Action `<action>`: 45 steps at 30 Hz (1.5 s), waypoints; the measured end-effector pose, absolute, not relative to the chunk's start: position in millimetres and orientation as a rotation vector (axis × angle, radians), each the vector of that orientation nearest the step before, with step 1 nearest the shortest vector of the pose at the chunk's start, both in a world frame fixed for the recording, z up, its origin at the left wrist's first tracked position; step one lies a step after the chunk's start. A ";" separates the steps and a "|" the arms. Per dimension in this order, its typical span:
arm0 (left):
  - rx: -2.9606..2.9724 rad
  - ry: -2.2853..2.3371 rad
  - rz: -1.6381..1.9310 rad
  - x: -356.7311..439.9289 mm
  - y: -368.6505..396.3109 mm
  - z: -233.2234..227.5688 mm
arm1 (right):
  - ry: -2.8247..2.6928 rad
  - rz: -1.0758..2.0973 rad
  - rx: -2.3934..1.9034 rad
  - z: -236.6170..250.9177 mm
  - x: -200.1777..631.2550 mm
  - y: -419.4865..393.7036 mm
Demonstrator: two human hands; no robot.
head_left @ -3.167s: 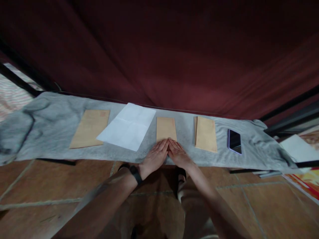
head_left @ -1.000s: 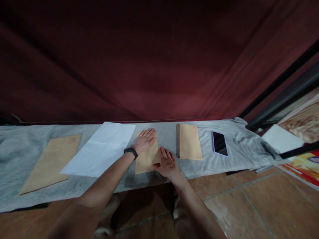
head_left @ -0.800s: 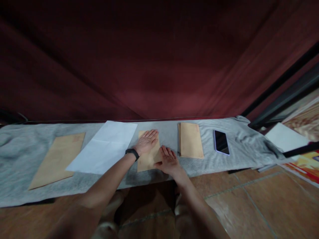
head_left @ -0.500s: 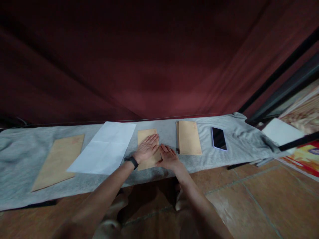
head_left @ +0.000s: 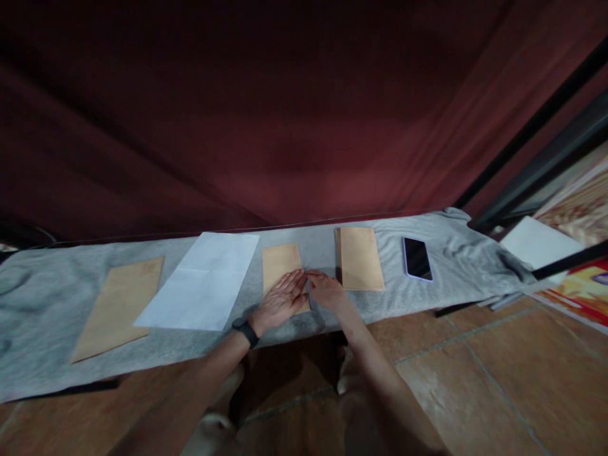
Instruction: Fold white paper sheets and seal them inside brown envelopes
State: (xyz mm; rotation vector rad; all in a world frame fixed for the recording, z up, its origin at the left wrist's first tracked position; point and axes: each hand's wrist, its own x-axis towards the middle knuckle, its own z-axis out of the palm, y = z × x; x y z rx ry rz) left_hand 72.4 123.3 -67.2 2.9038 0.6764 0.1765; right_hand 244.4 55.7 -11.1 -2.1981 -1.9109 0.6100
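The small envelope is seen in the middle of the frame, lying flat on the grey cloth. Its long side runs away from the person, toward the red curtain at the top of the frame. Both hands are found at its near end. The left hand is laid flat on the lower part of the envelope, fingers straight and close together, pointing up and a little to the right. Nothing is gripped by it (it only presses down). The right hand is placed just to the right of the envelope, at its lower right corner, palm down and open, fingers stretched toward the left so that the tips of both hands nearly meet. Nothing is held by it either; whether it touches the envelope's edge or only the cloth cannot be told.

A white sheet is seen just left of the small envelope, and a big envelope further left. Another envelope lies to the right, close to the right hand, with a phone beyond it. The left hand is the nearer one, since it is already on top.
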 end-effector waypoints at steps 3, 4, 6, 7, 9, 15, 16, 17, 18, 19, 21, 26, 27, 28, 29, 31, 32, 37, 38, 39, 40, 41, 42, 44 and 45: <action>2.917 0.667 0.182 68.2 110.1 -64.0 | -1.882 0.581 -2.209 -9.8 242.6 55.1; 2.919 0.669 0.181 66.8 105.6 -63.1 | -1.876 0.575 -2.215 -9.4 242.0 55.1; 2.921 0.675 0.176 64.1 96.8 -61.7 | -1.872 0.579 -2.232 -9.1 241.1 55.5; 2.922 0.676 0.174 62.7 92.6 -61.1 | -1.874 0.584 -2.242 -9.0 240.7 55.9; 2.924 0.672 0.165 59.7 84.2 -60.4 | -1.880 0.586 -2.257 -9.0 240.1 56.6; 2.903 0.685 0.143 48.6 60.9 -59.0 | -1.877 0.513 -2.245 -8.7 238.2 58.9; 2.900 0.684 0.138 46.6 57.6 -58.4 | -1.858 0.499 -2.252 -8.5 237.3 59.1; 2.897 0.681 0.132 44.7 54.6 -57.6 | -1.835 0.492 -2.265 -8.1 236.2 59.1; 2.893 0.677 0.126 42.8 52.0 -56.6 | -1.807 0.492 -2.287 -7.7 234.8 58.8; 2.888 0.671 0.123 41.1 49.8 -55.4 | -1.777 0.497 -2.314 -7.1 233.2 58.3; 2.879 0.658 0.124 38.2 46.6 -52.8 | -1.737 0.517 -2.356 -5.9 230.0 56.6; 2.856 0.690 0.162 32.5 42.4 -50.5 | -1.711 0.526 -2.402 -4.4 223.1 52.0; 2.851 0.711 0.169 30.9 41.7 -51.6 | -1.705 0.520 -2.410 -4.7 221.7 51.1; 2.846 0.744 0.179 28.9 41.0 -53.4 | -1.699 0.518 -2.417 -5.1 220.0 50.0; 2.842 0.781 0.194 26.7 40.4 -55.8 | -1.696 0.519 -2.425 -5.5 218.2 48.8; 2.832 0.862 0.237 22.0 38.9 -61.7 | -1.696 0.528 -2.440 -6.0 214.2 46.0; 2.827 0.897 0.263 19.8 38.2 -64.8 | -1.696 0.522 -2.447 -5.9 212.3 44.5; 2.800 1.005 0.366 16.2 34.4 -74.8 | -1.734 0.320 -2.358 -4.8 205.4 40.4; 2.801 1.013 0.376 16.8 33.9 -74.6 | -1.774 0.318 -2.293 -5.7 203.9 40.1; 2.804 1.015 0.381 17.5 33.6 -73.7 | -1.827 0.332 -2.213 -7.3 202.2 39.9; 2.810 1.008 0.380 18.1 33.3 -72.2 | -1.891 0.354 -2.128 -9.8 200.2 39.5; 2.818 0.993 0.376 18.6 33.2 -70.2 | -1.959 0.372 -2.049 -13.1 198.2 38.9; 2.827 0.974 0.368 19.0 33.0 -68.0 | -2.022 0.382 -1.988 -16.9 196.2 38.2; 2.842 0.935 0.343 19.2 32.1 -63.6 | -2.110 0.383 -1.946 -25.2 193.3 37.1; 2.846 0.923 0.327 19.4 31.2 -61.8 | -2.135 0.380 -1.953 -29.0 192.8 37.2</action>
